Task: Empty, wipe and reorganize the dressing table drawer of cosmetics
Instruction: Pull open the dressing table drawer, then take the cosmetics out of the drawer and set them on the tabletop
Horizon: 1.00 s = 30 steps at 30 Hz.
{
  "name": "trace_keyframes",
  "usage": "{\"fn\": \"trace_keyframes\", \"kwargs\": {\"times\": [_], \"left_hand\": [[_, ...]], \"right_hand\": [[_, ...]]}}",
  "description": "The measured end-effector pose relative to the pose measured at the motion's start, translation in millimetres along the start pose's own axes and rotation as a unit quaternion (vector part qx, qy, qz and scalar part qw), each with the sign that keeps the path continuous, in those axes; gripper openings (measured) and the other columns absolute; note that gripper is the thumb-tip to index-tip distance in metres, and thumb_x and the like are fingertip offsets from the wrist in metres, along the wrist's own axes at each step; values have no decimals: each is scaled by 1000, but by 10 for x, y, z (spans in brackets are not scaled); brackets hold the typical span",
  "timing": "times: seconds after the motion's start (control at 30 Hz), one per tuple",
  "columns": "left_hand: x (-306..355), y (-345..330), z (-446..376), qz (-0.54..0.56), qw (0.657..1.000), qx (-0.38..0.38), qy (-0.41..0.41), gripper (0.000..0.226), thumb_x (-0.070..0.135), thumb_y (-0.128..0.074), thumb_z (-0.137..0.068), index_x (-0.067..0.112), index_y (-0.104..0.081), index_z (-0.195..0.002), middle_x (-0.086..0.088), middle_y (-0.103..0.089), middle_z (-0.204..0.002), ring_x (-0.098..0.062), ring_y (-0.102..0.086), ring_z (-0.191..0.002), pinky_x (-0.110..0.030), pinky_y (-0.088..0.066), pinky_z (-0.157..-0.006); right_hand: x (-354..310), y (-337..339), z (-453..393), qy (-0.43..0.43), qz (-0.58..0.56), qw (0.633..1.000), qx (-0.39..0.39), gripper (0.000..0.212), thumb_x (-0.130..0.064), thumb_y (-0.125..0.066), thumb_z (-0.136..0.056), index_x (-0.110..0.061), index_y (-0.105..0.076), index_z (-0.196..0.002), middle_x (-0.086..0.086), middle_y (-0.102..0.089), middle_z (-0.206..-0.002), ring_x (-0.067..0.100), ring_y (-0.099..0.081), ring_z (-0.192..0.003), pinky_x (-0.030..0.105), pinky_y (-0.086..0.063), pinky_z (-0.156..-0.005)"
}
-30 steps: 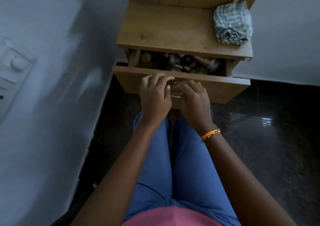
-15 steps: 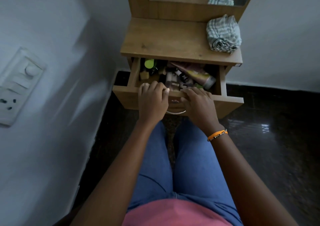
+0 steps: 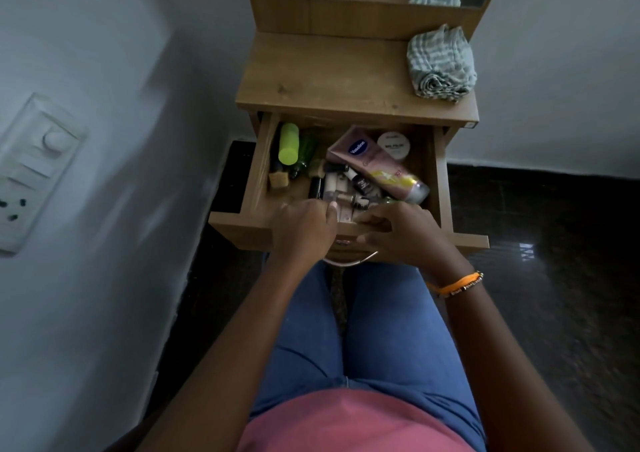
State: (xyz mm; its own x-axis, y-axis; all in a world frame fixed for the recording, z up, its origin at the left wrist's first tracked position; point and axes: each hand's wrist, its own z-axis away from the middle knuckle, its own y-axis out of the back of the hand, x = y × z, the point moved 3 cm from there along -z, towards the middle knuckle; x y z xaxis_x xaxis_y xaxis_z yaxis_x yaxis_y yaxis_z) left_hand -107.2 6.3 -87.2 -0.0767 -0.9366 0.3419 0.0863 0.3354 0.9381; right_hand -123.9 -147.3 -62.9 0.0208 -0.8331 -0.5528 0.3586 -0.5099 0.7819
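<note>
Gripping the drawer [image 3: 258, 188] front edge: left hand [image 3: 304, 226] and right hand [image 3: 398, 233], fingers curled over the lip, holding nothing else. Drawer is pulled out, full. Small bottles [image 3: 341, 188] sit just beyond the fingertips; probably glass, light, fragile, so pinch by the caps. Pink tube [image 3: 374, 166] lies diagonally behind them, soft and slippery; grab mid-body. White jar [image 3: 393, 145] back right. Cloth [image 3: 440, 65] up on the tabletop [image 3: 322, 77], well clear of both hands.
</note>
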Motion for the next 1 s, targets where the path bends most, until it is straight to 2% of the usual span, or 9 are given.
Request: {"fn": "trace_keyframes", "kwargs": {"times": [0.13,0.2,0.3,0.37,0.5,0.67,0.77,0.87,1.0], "left_hand": [[-10,-39,-13,0,999,-48,6,43,37,-35,-98,14,-55,-68,-6,-55,-67,-25,-53,-67,-30,-34,-61],[-26,-56,-30,0,999,-47,5,44,39,-35,-98,15,-55,-67,-9,-60,-69,-28,-58,-71,-31,-36,-62],[-34,-54,-56,3,998,-60,20,46,41,-36,-97,15,-50,-63,-1,-50,-59,-26,-56,-69,-30,-37,-62],[-30,-45,-64,10,997,-74,34,48,43,-38,-96,14,-49,-59,1,-46,-56,-25,-54,-66,-30,-36,-62],[-38,-15,-135,28,993,-106,50,45,41,-39,-96,12,-58,-68,-2,-55,-64,-18,-51,-62,-28,-31,-54],[-16,59,-257,74,992,-79,64,30,28,-42,-95,13,-64,-81,-1,-59,-71,-12,-51,-62,-26,-29,-52],[3,64,-249,78,992,-69,69,28,29,-42,-97,14,-61,-83,1,-55,-69,-12,-50,-61,-26,-27,-49],[35,47,-229,67,995,-70,38,28,26,-42,-97,11,-66,-94,-8,-63,-85,-21,-60,-73,-27,-32,-56],[38,57,-201,73,996,-52,-8,25,21,-42,-94,14,-56,-74,-14,-66,-91,-29,-62,-82,-29,-34,-60]], "right_hand": [[16,22,-29,31,-54,997,-51,14,-27,-62,-86,-17,-68,-93,-9,-60,-84,7,-56,-78,14,-44,-68],[84,67,-140,21,-75,996,46,14,-23,-59,-89,-15,-66,-97,-7,-60,-88,6,-55,-76,12,-43,-65],[375,104,-428,-48,44,977,205,34,-25,-62,-86,-16,-56,-119,4,-59,-114,20,-55,-100,31,-48,-85],[542,71,-596,-93,122,972,176,44,-31,-61,-84,-13,-49,-123,9,-57,-119,26,-52,-106,37,-42,-94],[582,60,-698,-119,147,977,98,54,-29,-62,-83,-8,-42,-129,16,-52,-126,34,-47,-119,43,-36,-102],[439,85,-516,-73,202,966,145,53,-29,-59,-86,-9,-38,-130,13,-48,-128,30,-45,-118,43,-36,-100],[308,200,-374,-46,185,971,145,60,-29,-58,-87,-12,-30,-137,12,-41,-134,30,-40,-123,47,-32,-103],[131,405,-400,-27,128,977,167,64,-27,-54,-89,-14,-22,-142,12,-38,-137,33,-38,-124,51,-32,-103],[-10,731,-711,-59,82,966,239,54,-31,-51,-90,-5,-33,-134,19,-43,-133,40,-39,-121,54,-38,-97]]}}
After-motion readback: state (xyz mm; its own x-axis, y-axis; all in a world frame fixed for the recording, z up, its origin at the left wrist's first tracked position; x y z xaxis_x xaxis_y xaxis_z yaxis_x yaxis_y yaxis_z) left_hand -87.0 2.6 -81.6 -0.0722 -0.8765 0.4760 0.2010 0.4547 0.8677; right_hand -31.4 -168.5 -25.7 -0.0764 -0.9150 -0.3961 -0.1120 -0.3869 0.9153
